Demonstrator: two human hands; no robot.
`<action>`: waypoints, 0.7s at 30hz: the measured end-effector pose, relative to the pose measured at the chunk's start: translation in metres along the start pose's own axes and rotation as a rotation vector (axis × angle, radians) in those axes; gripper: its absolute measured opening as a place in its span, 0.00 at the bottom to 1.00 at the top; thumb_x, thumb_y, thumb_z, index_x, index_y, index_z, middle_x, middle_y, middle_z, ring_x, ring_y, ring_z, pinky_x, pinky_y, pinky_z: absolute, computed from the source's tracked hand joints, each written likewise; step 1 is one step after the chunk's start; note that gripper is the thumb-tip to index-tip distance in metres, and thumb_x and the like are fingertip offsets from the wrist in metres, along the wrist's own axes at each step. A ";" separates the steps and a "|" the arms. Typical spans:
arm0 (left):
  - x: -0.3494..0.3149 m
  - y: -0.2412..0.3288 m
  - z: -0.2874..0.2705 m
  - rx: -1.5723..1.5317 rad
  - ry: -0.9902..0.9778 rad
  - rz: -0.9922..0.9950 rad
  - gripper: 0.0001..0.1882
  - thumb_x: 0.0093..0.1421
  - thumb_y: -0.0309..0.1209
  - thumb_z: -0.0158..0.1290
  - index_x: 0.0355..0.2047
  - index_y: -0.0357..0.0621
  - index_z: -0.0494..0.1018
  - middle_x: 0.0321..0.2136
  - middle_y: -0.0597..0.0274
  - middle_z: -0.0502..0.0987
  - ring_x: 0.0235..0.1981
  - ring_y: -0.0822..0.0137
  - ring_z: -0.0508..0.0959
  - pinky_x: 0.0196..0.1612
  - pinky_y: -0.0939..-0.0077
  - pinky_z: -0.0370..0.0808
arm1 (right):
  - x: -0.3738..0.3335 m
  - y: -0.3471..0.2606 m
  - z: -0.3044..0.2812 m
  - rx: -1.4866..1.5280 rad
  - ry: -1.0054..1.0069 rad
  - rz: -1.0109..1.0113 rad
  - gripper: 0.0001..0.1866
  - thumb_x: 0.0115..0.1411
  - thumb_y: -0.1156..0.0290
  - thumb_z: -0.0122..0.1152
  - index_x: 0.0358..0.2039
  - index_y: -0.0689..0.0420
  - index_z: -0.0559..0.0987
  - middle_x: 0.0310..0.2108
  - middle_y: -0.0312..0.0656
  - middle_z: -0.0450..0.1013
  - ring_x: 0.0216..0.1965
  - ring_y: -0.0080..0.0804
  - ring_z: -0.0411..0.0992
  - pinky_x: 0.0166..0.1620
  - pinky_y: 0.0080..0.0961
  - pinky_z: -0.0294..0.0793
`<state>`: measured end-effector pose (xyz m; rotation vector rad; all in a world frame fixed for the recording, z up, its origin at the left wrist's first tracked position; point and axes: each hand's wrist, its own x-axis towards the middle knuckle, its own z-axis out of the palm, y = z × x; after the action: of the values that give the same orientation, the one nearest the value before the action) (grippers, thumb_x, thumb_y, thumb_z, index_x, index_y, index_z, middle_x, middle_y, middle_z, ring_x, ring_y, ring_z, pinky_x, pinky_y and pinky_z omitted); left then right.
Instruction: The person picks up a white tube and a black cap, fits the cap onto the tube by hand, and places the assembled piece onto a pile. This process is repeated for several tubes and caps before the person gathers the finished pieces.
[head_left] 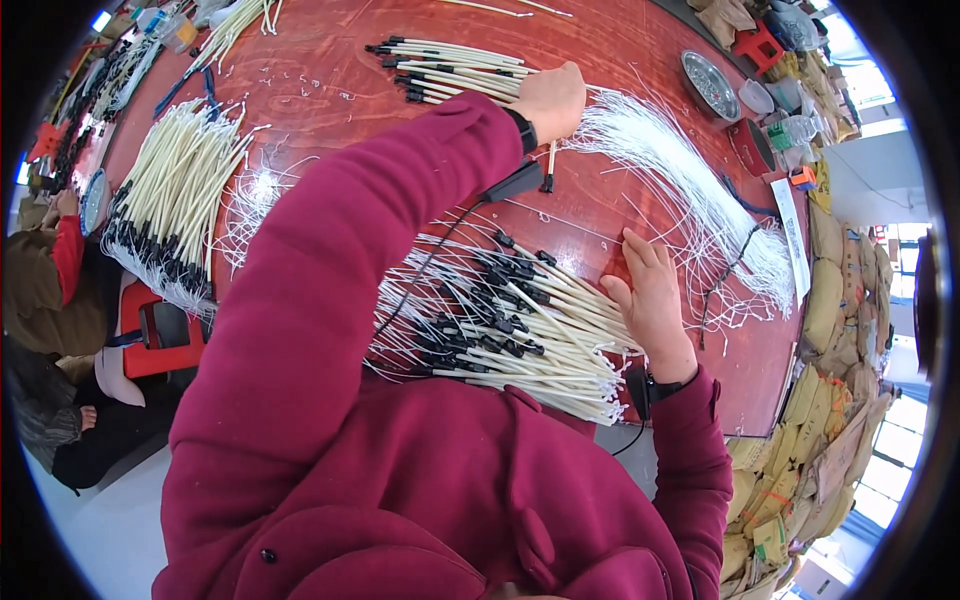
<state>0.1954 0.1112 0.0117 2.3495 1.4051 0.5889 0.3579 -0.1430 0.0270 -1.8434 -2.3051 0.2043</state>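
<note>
My left hand [552, 103] reaches over the right end of the far row of cream sticks [455, 72] with black ends. Its back faces up and its fingers are hidden. One loose cream stick [551, 165] with a black tip pokes out below it; I cannot tell whether it is held. Beside my left hand begins a fanned bundle of white cords [690, 165]. My right hand [657, 305] is open, fingers apart, at the right end of the near pile of cream sticks [540, 340], which have black pieces and white cords on their left ends.
Another thick stack of cream sticks [185, 165] is on the left of the red table [330, 60]. A metal dish [711, 86] and a clear bottle [792, 132] are at the right. Near the left edge are a red stool [165, 335] and seated people. Sacks [800, 430] line the right side.
</note>
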 end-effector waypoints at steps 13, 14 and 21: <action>-0.051 -0.023 -0.099 -0.144 0.084 0.332 0.11 0.61 0.35 0.57 0.39 0.45 0.82 0.36 0.53 0.80 0.34 0.51 0.80 0.36 0.60 0.74 | -0.004 0.004 0.007 0.023 0.030 0.006 0.29 0.61 0.57 0.60 0.51 0.72 0.75 0.58 0.52 0.69 0.53 0.50 0.67 0.59 0.40 0.65; -0.068 -0.041 -0.103 -0.093 0.110 0.408 0.11 0.62 0.35 0.56 0.40 0.44 0.82 0.34 0.53 0.79 0.34 0.51 0.79 0.37 0.61 0.73 | -0.004 0.004 0.008 0.021 0.030 0.017 0.29 0.60 0.58 0.60 0.51 0.72 0.75 0.58 0.51 0.69 0.54 0.50 0.67 0.59 0.40 0.65; -0.171 -0.125 -0.111 -0.044 0.001 0.362 0.10 0.60 0.28 0.57 0.40 0.40 0.81 0.29 0.55 0.75 0.33 0.55 0.76 0.38 0.65 0.72 | 0.000 -0.001 0.003 0.000 0.020 0.017 0.28 0.60 0.59 0.61 0.51 0.71 0.75 0.58 0.51 0.69 0.54 0.50 0.67 0.59 0.40 0.65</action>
<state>-0.0273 0.0242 0.0159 2.5846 0.9573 0.7065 0.3559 -0.1435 0.0242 -1.8564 -2.2770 0.1876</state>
